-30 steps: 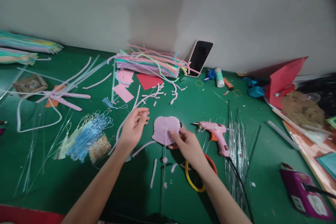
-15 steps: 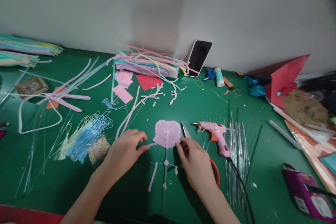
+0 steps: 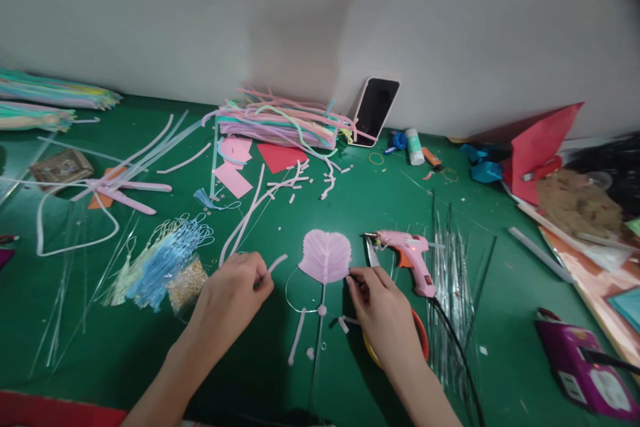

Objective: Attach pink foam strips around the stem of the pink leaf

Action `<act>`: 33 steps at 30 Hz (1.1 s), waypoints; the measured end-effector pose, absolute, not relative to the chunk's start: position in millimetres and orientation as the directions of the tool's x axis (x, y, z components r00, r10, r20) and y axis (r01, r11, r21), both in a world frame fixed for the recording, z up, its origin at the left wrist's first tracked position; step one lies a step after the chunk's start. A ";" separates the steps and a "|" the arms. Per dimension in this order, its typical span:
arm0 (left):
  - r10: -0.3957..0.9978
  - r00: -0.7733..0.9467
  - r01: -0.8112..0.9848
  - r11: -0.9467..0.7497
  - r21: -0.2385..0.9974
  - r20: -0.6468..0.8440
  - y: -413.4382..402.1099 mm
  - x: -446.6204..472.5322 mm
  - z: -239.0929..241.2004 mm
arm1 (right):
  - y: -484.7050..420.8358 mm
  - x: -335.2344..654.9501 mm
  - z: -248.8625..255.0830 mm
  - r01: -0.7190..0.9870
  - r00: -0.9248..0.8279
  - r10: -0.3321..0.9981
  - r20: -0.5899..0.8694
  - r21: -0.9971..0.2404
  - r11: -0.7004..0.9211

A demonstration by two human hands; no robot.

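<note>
Now: the pink leaf [image 3: 325, 256] lies flat on the green mat [image 3: 360, 207], centre front, between my two hands. It is heart-shaped and fuzzy, built of chenille strands that slant off a centre rib. A thin stem [image 3: 320, 337] runs down from it toward me, with short fuzzy offcuts beside it.

My left hand [image 3: 231, 293] sits just left of the leaf, fingers curled narrow and pinching a short pink chenille strip [image 3: 276, 263] whose free end points at the leaf's edge; strip and leaf look slightly apart.

My right hand [image 3: 383, 310] is closed on the scissors [image 3: 371, 253]. The steel blades stick up past the fingertips, just right of the leaf, and the yellow and orange handle loops show under the wrist. The fingertips touch the leaf's lower right edge.

Just beyond the blades lies a pink glue gun [image 3: 407, 257], nozzle to the left, its black cord trailing toward me. To its right is a spread of thin clear rods [image 3: 453, 273]. Far back is a stack of pastel chenille stems [image 3: 280, 123], with a dark phone [image 3: 375, 110] leaning on the wall. At left, pale blue tassels [image 3: 165, 257].
</note>
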State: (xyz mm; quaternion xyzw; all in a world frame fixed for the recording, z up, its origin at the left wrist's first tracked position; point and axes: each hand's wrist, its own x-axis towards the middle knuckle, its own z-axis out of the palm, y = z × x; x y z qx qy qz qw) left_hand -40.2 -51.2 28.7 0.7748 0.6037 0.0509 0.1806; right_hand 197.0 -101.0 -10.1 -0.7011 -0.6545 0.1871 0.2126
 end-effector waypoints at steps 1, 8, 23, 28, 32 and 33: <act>0.967 0.237 0.909 -0.185 0.373 -0.097 -49.8 -38.0 29.3 | -100.7 195.0 -7.2 0.824 0.090 0.996 0.027 -0.563 -0.059; 0.906 0.341 0.727 -0.085 0.682 -0.250 -42.1 16.8 23.5 | -76.6 182.5 6.5 0.480 0.156 0.981 -0.118 -0.859 -0.180; 0.886 0.463 0.782 -0.399 0.479 -0.016 -67.4 26.2 -6.3 | -6.3 180.0 1.0 0.749 -0.019 0.992 -0.122 -0.659 -0.067; 0.879 0.477 0.779 -0.426 0.459 0.007 -69.1 29.2 -8.1 | -5.6 178.9 0.2 0.772 -0.017 0.993 -0.116 -0.633 -0.061; 0.898 0.439 0.797 -0.401 0.453 0.022 -68.0 31.6 -8.7 | -4.5 179.6 1.1 0.773 -0.019 0.993 -0.120 -0.631 -0.062; 0.901 0.433 0.799 -0.396 0.452 0.024 -67.9 32.1 -8.4 | -4.1 179.8 0.9 0.773 -0.025 0.993 -0.118 -0.632 -0.056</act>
